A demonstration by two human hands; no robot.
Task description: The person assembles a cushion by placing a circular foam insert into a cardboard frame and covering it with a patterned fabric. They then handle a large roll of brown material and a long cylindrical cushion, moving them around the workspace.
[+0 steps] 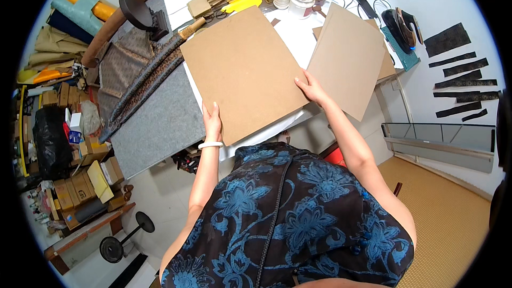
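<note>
A large tan fibreboard sheet is tilted over the front of the worktable, held between both hands. My left hand grips its lower left edge, thumb on top and fingers partly hidden beneath. At its right edge, my right hand pinches the sheet with the thumb on its face. Just right of that hand lies a greyish cardboard sheet, its lower corner jutting past the table edge. Under it, part of another brown board shows.
Rolled patterned fabric lies on grey felt at the left. Behind the boards are a yellow sheet, a white tub and tan pads. A clothes iron stands on a green mat at the right.
</note>
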